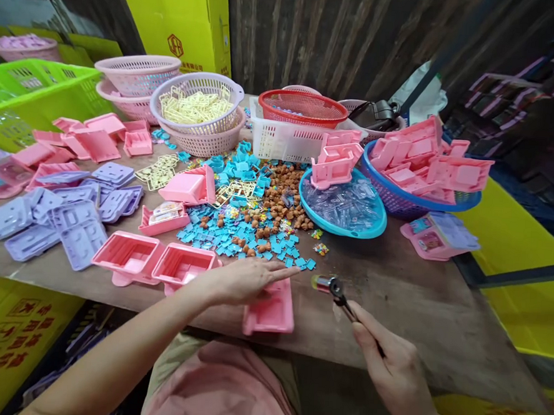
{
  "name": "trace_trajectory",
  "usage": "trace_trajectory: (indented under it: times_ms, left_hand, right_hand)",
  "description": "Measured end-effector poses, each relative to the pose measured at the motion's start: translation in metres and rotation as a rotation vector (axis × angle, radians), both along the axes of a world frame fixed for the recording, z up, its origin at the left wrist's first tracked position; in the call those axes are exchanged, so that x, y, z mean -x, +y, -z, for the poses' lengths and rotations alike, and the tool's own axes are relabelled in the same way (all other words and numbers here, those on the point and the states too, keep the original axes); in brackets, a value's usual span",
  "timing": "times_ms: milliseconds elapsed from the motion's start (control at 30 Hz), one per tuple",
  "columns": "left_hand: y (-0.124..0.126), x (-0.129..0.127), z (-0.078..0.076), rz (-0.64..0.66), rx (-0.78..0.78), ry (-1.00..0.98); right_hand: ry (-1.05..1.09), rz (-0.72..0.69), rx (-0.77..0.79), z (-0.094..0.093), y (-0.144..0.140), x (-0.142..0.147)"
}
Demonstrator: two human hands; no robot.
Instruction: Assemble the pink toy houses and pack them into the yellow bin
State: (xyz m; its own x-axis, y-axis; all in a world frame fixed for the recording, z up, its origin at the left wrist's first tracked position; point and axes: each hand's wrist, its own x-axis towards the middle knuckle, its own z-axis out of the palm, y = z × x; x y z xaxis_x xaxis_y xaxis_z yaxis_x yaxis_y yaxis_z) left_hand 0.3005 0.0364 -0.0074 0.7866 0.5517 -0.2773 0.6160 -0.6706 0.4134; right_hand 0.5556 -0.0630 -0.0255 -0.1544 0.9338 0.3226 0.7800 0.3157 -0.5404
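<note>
My left hand point(247, 282) lies over a pink plastic housing point(270, 313) at the table's front edge, fingers stretched out towards the right. It hides the upper part of the housing; whether it presses on it I cannot tell. My right hand point(385, 358) is closed round the dark handle of a small hammer point(335, 287). The hammer's shiny head, with a yellowish face, is just right of the housing, apart from it. Two open-topped pink boxes point(131, 255) stand left of my left hand. Small blue plastic pieces point(252, 231) and brown bear-like figures point(290, 192) are heaped beyond it.
Lilac panels point(76, 220) and more pink parts lie at the left. A turquoise basket point(341, 227) holds clear pieces; a blue basket point(399, 202) holds pink parts. A finished-looking pink and lilac toy point(439, 236) sits at the right. Several baskets and yellow cartons point(176, 20) stand behind.
</note>
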Motion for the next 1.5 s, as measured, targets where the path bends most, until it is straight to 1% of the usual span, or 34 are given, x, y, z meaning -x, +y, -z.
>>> trace_trajectory:
  times_ms: [33, 67, 100, 133, 167, 233, 267, 300, 333, 367, 433, 500, 567, 633, 700, 767, 900, 933, 1067, 1133, 1167, 1200, 1267, 1333, 1367, 1433, 1500]
  left_hand:
    - [0.004, 0.006, -0.003, 0.057, 0.012, -0.040]
    - [0.006, 0.009, -0.005, 0.066, 0.005, -0.053]
    - [0.004, 0.010, -0.006, 0.022, -0.027, -0.043]
    - [0.000, 0.009, -0.004, -0.066, -0.081, -0.023]
    - [-0.007, 0.006, -0.001, -0.190, -0.150, 0.000]
    - [-0.025, -0.005, 0.011, -0.462, -0.294, 0.043]
    - [-0.034, -0.010, 0.018, -0.574, -0.353, 0.062]
    - [-0.041, -0.014, 0.025, -0.647, -0.390, 0.082]
    - [-0.047, -0.017, 0.030, -0.686, -0.404, 0.101]
    - [-0.049, -0.017, 0.034, -0.688, -0.396, 0.114]
    - [-0.049, -0.014, 0.037, -0.638, -0.329, 0.111]
    - [-0.044, -0.007, 0.037, -0.579, -0.256, 0.074]
    - [-0.041, -0.001, 0.038, -0.561, -0.230, 0.027]
    - [-0.040, 0.004, 0.042, -0.569, -0.239, -0.017]
    - [-0.040, 0.006, 0.047, -0.579, -0.240, -0.050]
    - [-0.041, 0.005, 0.051, -0.584, -0.229, -0.062]
    - [-0.041, 0.002, 0.052, -0.601, -0.218, -0.045]
    - [-0.041, 0.002, 0.051, -0.606, -0.212, -0.043]
    - [-0.041, 0.000, 0.046, -0.642, -0.165, -0.091]
    - [-0.042, 0.002, 0.042, -0.673, -0.137, -0.207]
    - [-0.043, 0.004, 0.040, -0.689, -0.101, -0.303]
    - [-0.044, 0.007, 0.037, -0.701, -0.039, -0.416]
    - [-0.046, 0.013, 0.030, -0.693, 0.150, -0.647]
    - [-0.047, 0.019, 0.026, -0.667, 0.325, -0.821]
    - [-0.047, 0.021, 0.025, -0.652, 0.377, -0.885]
    - [-0.047, 0.022, 0.027, -0.635, 0.427, -0.987]
    - [-0.047, 0.022, 0.030, -0.619, 0.457, -1.075]
  right_hand:
    - [-0.009, -0.022, 0.004, 0.004, 0.001, 0.003]
    - [-0.016, -0.044, 0.012, 0.008, 0.001, 0.007]
    - [-0.020, -0.062, 0.023, 0.012, 0.002, 0.010]
    - [-0.020, -0.075, 0.035, 0.015, 0.003, 0.013]
    - [-0.018, -0.083, 0.052, 0.018, 0.004, 0.016]
    - [-0.010, -0.077, 0.084, 0.022, 0.008, 0.021]
    - [-0.006, -0.069, 0.099, 0.023, 0.010, 0.023]
    - [-0.001, -0.065, 0.114, 0.022, 0.013, 0.026]
    - [0.004, -0.068, 0.132, 0.021, 0.015, 0.029]
    - [0.010, -0.079, 0.147, 0.019, 0.017, 0.032]
    - [0.031, -0.105, 0.153, 0.014, 0.020, 0.038]
    - [0.057, -0.102, 0.113, 0.011, 0.020, 0.043]
    - [0.070, -0.091, 0.067, 0.011, 0.019, 0.046]
    - [0.045, -0.114, 0.089, 0.013, 0.018, 0.046]
    - [0.004, -0.152, 0.161, 0.015, 0.018, 0.046]
    - [0.002, -0.152, 0.182, 0.013, 0.020, 0.048]
    - [0.067, -0.066, 0.050, 0.012, 0.027, 0.057]
    - [0.060, -0.058, 0.045, 0.013, 0.030, 0.060]
    - [0.019, -0.084, 0.187, 0.020, 0.041, 0.060]
    - [0.045, -0.031, 0.212, 0.019, 0.043, 0.051]
    - [0.060, 0.022, 0.188, 0.018, 0.043, 0.045]
    - [0.065, 0.075, 0.157, 0.016, 0.042, 0.037]
    - [0.023, 0.135, 0.109, 0.016, 0.038, 0.020]
    - [-0.077, 0.103, 0.090, 0.020, 0.031, 0.003]
    - [-0.142, 0.061, 0.094, 0.024, 0.027, -0.003]
    - [-0.272, -0.028, 0.097, 0.033, 0.019, -0.014]
    - [-0.387, -0.091, 0.064, 0.043, 0.014, -0.020]
